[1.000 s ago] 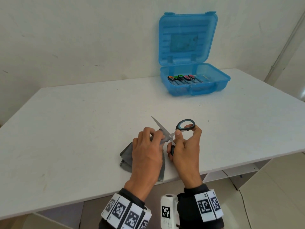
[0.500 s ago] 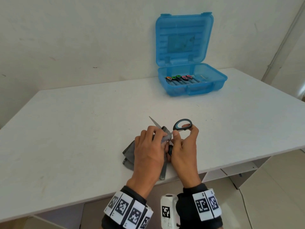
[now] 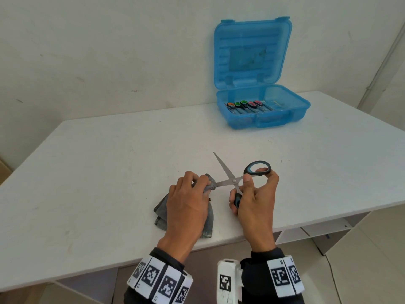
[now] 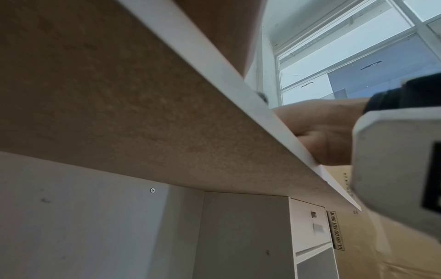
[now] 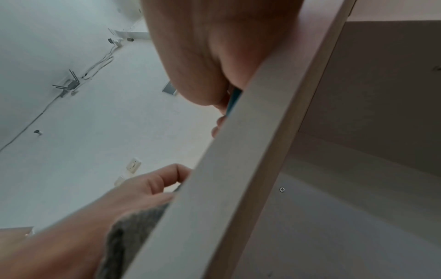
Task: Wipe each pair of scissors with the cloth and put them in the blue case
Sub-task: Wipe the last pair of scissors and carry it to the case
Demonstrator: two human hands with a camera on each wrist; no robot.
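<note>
Since half a second ago the left hand (image 3: pixel 188 207) has slid outward along the lower blade, so more bare steel shows between the cloth (image 3: pixel 209 185) and the pivot, and the two hands sit farther apart.

Nearest, at the front edge of the counter (image 3: pixel 109 172), the left hand pinches a bunched fold of the grey cloth around the blade tip, while the rest of the cloth lies flat under the palm. The right hand (image 3: pixel 255 200) grips the scissors (image 3: pixel 233 178) by their black-and-blue handles, blades spread wide, the upper blade pointing away.

To do this step well, I would keep the pinch firm, draw the cloth off the tip away from the cutting edge, then repeat on the upper blade and close the scissors before carrying them.

Farther back the blue case (image 3: pixel 263 119) stands open, with several coloured-handled scissors lying in a row inside.

From the left wrist view, a sticker under the counter reads "GLASS DO NOT DROP" (image 4: pixel 337 231).
</note>
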